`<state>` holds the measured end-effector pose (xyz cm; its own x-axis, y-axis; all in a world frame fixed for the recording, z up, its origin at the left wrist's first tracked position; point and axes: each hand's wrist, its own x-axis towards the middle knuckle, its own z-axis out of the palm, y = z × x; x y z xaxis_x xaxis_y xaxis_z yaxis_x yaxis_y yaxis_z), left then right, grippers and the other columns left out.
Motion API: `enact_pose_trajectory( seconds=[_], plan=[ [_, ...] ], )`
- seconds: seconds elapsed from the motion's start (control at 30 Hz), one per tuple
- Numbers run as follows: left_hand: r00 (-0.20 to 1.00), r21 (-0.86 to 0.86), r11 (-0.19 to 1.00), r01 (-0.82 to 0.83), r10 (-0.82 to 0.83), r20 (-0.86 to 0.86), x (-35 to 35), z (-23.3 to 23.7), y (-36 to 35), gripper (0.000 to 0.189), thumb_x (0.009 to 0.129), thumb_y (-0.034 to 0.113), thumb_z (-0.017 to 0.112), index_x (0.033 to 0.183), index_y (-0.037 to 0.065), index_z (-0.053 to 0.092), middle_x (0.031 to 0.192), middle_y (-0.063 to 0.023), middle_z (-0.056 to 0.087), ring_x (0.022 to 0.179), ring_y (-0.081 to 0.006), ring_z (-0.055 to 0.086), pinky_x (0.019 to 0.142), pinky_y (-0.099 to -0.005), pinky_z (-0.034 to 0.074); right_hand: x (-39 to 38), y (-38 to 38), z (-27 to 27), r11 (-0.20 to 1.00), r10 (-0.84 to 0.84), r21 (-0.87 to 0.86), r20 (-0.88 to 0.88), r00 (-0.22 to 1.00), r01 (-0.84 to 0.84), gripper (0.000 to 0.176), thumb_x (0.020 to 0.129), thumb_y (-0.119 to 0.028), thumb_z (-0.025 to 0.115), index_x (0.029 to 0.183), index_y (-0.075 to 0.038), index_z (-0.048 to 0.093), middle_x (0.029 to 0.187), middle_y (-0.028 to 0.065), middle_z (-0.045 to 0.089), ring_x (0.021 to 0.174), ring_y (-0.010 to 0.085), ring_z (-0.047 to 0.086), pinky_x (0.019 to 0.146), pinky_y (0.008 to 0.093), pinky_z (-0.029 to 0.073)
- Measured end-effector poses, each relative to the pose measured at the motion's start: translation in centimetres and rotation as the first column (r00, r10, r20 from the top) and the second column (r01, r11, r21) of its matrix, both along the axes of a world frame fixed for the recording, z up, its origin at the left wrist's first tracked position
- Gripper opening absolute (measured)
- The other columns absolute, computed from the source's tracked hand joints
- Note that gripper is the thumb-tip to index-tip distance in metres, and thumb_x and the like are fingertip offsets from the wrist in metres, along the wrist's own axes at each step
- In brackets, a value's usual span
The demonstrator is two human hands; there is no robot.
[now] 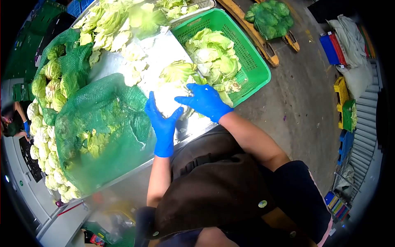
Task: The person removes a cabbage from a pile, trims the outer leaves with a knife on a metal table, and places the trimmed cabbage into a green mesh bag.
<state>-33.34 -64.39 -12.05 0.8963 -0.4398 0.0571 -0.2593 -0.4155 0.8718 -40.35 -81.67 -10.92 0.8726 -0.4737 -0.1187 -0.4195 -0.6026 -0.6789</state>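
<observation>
A pale cabbage lies on the bright metal table, partly washed out by glare. My left hand, in a blue glove, is at its near left side with thumb and fingers spread. On its right side rests my right hand, also blue-gloved, its fingers apart. Both hands are around the cabbage. Just beyond my right hand, a green crate holds leafy cabbage pieces. A green net bag with leaves inside lies left of my left hand.
Loose leaves cover the table's far part. Many whole cabbages are piled along the left edge. A wooden pallet and a netted cabbage bag are at the upper right. Another person stands at the far left.
</observation>
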Motion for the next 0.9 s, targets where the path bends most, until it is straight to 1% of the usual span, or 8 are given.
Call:
enact_pose_trajectory(
  seconds=[0.1, 0.2, 0.3, 0.4, 0.5, 0.6, 0.63, 0.9],
  plan=[
    [0.963, -0.169, 0.979, -0.111, 0.064, -0.262, 1.3, -1.8, 1.8, 0.095, 0.071, 0.016, 0.083, 0.149, 0.005, 0.03, 0.138, -0.0151, 0.038, 0.125, -0.0288, 0.043, 0.104, -0.0401, 0.04, -0.7, -1.7, -1.3, 0.98, -0.085, 0.189, 0.139, 0.987, 0.058, 0.024, 0.081, -0.029, 0.059, 0.079, -0.006, 0.067, 0.081, 0.0211, 0.065, 0.077, 0.0398, 0.064, 0.069, 0.0457, 0.052],
    [0.843, -0.283, 0.946, -0.156, -0.021, -0.537, 3.6, -3.0, 4.1, 0.087, 0.076, 0.008, 0.075, 0.149, 0.003, 0.028, 0.143, -0.016, 0.04, 0.127, -0.0264, 0.044, 0.106, -0.0376, 0.038, -2.5, -4.6, -2.4, 0.993, -0.062, 0.096, -0.091, 0.994, 0.071, 0.021, 0.083, -0.025, 0.061, 0.09, -0.007, 0.069, 0.085, 0.0181, 0.067, 0.076, 0.0371, 0.065, 0.069, 0.0441, 0.052],
    [0.814, -0.287, 0.947, -0.146, -0.051, -0.579, 3.4, -1.6, 4.4, 0.088, 0.077, 0.009, 0.073, 0.15, 0.003, 0.025, 0.143, -0.0161, 0.041, 0.127, -0.0269, 0.045, 0.106, -0.0372, 0.038, -1.7, -2.9, 0.2, 0.994, -0.11, 0.012, 0.078, 0.991, 0.11, 0.03, 0.082, -0.025, 0.066, 0.107, -0.007, 0.067, 0.094, 0.0159, 0.068, 0.076, 0.0334, 0.067, 0.07, 0.0436, 0.053],
    [0.853, -0.262, 0.962, -0.071, -0.078, -0.516, 3.2, -1.3, 4.5, 0.09, 0.076, 0.01, 0.074, 0.15, 0.002, 0.023, 0.143, -0.0166, 0.039, 0.13, -0.0277, 0.041, 0.108, -0.0392, 0.036, 1.3, -0.9, 0.6, 0.963, -0.026, 0.264, 0.269, 0.963, -0.048, 0.054, 0.085, -0.035, 0.07, 0.129, -0.008, 0.058, 0.105, 0.0182, 0.067, 0.088, 0.0242, 0.067, 0.074, 0.034, 0.053],
    [0.88, -0.085, 0.985, -0.151, 0.095, -0.465, 2.5, 0.2, 4.0, 0.091, 0.075, 0.013, 0.076, 0.149, 0.002, 0.025, 0.145, -0.0177, 0.036, 0.134, -0.0289, 0.035, 0.111, -0.0417, 0.032, 3.6, -0.4, -0.8, 0.797, 0.097, 0.603, -0.075, 0.992, -0.032, 0.055, 0.084, -0.034, 0.072, 0.125, 0.0, 0.059, 0.108, 0.0166, 0.068, 0.096, 0.0217, 0.066, 0.079, 0.0338, 0.053],
    [0.989, -0.135, 0.989, -0.056, 0.037, -0.141, 2.2, -1.4, 3.5, 0.095, 0.072, 0.016, 0.08, 0.148, 0.0, 0.026, 0.145, -0.0209, 0.034, 0.135, -0.0321, 0.033, 0.111, -0.044, 0.03, 2.8, 0.2, -2.3, 0.772, 0.101, 0.636, -0.116, 0.988, -0.004, 0.055, 0.084, -0.035, 0.071, 0.122, 0.002, 0.06, 0.105, 0.0157, 0.069, 0.095, 0.0226, 0.067, 0.078, 0.0331, 0.053],
    [0.994, 0.175, 0.984, -0.024, 0.004, 0.11, 2.1, -1.3, 3.3, 0.099, 0.067, 0.019, 0.085, 0.146, -0.001, 0.029, 0.143, -0.0225, 0.035, 0.13, -0.035, 0.037, 0.109, -0.0443, 0.032, 2.1, 1.4, -2.4, 0.882, 0.064, 0.467, 0.013, 0.998, -0.063, 0.044, 0.082, -0.037, 0.067, 0.107, -0.001, 0.066, 0.097, 0.0206, 0.068, 0.092, 0.0357, 0.065, 0.081, 0.0408, 0.05],
    [0.991, -0.036, 0.994, -0.105, 0.102, -0.084, 4.4, -3.1, 3.7, 0.089, 0.068, 0.025, 0.087, 0.137, -0.002, 0.04, 0.136, -0.0192, 0.039, 0.124, -0.0323, 0.042, 0.107, -0.0422, 0.034, 3.4, 3.2, -1.6, 0.788, -0.043, 0.612, -0.043, 0.998, 0.06, 0.072, 0.079, -0.043, 0.075, 0.132, 0.001, 0.053, 0.109, 0.0207, 0.067, 0.103, 0.0263, 0.064, 0.088, 0.0352, 0.05]
  ],
)
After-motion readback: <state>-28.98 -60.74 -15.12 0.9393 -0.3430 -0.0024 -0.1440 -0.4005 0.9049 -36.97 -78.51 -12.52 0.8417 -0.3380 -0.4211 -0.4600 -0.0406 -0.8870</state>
